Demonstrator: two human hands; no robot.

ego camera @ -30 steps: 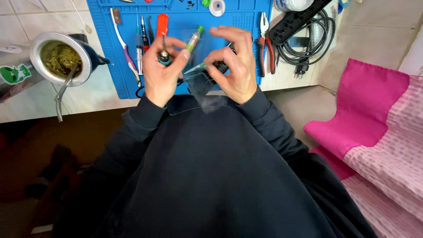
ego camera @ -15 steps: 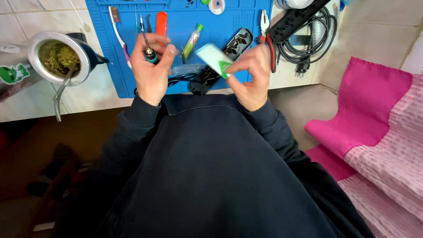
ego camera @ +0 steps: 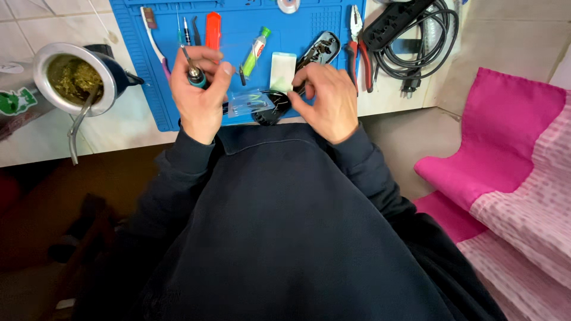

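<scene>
The fingers of the left hand curl tight around a small screwdriver with a dark, teal-ringed handle. The thumb presses on one side and the other fingers wrap over the top. The thin metal tip pokes up past the fingers.

The fingers of the right hand are bent and close together. Their tips come down on a small black part at the near edge of the blue mat. I cannot tell if they pinch it or only touch it. A clear little plastic bag lies just beside the black part, between the two hands.

Just past the right hand lies a pale white-green pad. Next to it is a dark open device shell with small parts inside. A small tube with a green cap lies tilted near the left hand.

Farther up the mat sit an orange tool, some tweezers and a toothbrush. Red-handled pliers lie at the right edge of the mat. Beyond them is a black power strip with a coiled cable.

Off to the left, on the pale table, stands a metal cup full of green herb with a metal straw in it. A pink cloth lies far to the right.
</scene>
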